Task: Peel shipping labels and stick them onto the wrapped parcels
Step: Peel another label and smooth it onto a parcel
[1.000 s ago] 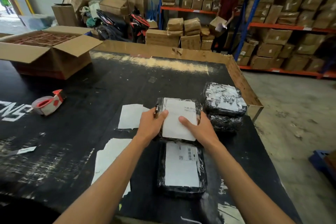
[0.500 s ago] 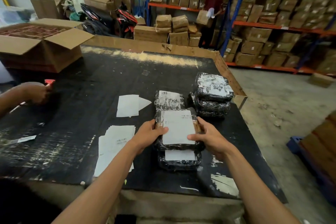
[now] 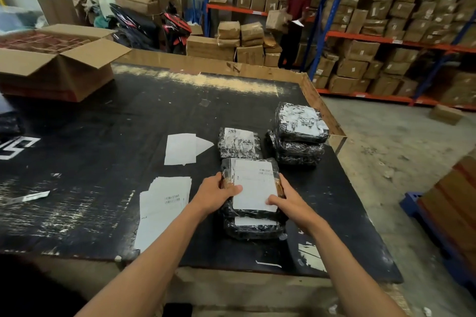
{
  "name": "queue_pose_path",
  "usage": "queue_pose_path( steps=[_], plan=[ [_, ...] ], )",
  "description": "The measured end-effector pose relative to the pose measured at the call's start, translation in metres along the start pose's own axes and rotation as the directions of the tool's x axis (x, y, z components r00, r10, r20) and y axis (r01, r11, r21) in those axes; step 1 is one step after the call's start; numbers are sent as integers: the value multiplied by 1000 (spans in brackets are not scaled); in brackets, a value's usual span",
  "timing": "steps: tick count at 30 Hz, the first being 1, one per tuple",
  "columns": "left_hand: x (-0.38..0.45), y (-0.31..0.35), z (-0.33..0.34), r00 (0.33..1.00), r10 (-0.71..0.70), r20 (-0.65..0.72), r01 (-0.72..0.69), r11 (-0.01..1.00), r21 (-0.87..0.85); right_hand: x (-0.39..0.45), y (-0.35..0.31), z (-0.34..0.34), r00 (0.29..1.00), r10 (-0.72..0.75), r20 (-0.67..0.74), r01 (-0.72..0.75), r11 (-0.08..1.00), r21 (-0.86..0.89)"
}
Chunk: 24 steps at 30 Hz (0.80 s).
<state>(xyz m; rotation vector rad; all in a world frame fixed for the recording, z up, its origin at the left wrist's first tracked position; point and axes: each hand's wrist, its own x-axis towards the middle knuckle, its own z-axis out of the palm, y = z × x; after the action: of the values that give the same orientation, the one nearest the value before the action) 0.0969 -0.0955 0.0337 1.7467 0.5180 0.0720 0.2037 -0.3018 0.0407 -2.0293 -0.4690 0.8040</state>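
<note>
Lying on the black counter (image 3: 128,123), a label stack (image 3: 162,211) sits left of the left hand (image 3: 213,194) and right hand (image 3: 288,203), both gripping the top parcel (image 3: 251,185), long axis running away from the person, on a second parcel (image 3: 253,229). Its label print is unreadable. Warehouse shelving (image 3: 386,41) stands far right.

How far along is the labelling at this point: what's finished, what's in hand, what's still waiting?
Done: a labelled parcel lies nearest the person. In hand: the left hand and right hand hold a second labelled parcel stacked on top of it, thumbs on its label. Left: a single wrapped parcel and a stack of wrapped parcels show no clean label, with a pile of label sheets waiting on the table.
</note>
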Motion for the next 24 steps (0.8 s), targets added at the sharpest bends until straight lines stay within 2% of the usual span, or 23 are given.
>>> queue_pose_path(
  steps=[1, 3, 5, 7, 9, 12, 15, 17, 19, 21, 24],
  plan=[
    [1, -1, 0, 1000, 4, 1, -4, 1000, 15, -2, -3, 0, 1000, 0, 2, 0, 1000, -26],
    [-1, 0, -3, 998, 26, -61, -20, 995, 96, -4, -14, 1, 997, -61, -57, 49, 979, -197],
    [-6, -3, -12, 969, 72, -238, -18, 975, 222, -5, -27, 8, 945, -264, -192, 169, 899, -403],
    [-15, -10, -26, 903, 140, -405, -19, 957, 289, -6, -40, 21, 855, -469, -222, 303, 798, -520],
    [-25, -24, -45, 832, 163, -530, 13, 950, 313, -2, -52, 44, 812, -566, -145, 406, 725, -557],
    [-43, -54, -75, 740, 109, -663, 154, 933, 324, 1, -71, 87, 768, -640, 6, 515, 612, -600],
    [-55, -91, -103, 724, -18, -690, 335, 883, 329, 6, -84, 134, 729, -676, 110, 580, 524, -624],
    [-59, -106, -114, 743, -90, -664, 399, 855, 331, 10, -87, 162, 759, -631, 162, 582, 546, -602],
    [-61, -109, -115, 759, -80, -646, 386, 855, 348, 15, -81, 184, 840, -508, 189, 517, 643, -565],
    [-62, -104, -113, 762, -76, -643, 384, 853, 354, 19, -69, 201, 921, -349, 176, 388, 765, -514],
    [-61, -102, -107, 735, -100, -670, 383, 878, 289, 22, -50, 213, 963, -248, 107, 270, 861, -431]
  ],
)
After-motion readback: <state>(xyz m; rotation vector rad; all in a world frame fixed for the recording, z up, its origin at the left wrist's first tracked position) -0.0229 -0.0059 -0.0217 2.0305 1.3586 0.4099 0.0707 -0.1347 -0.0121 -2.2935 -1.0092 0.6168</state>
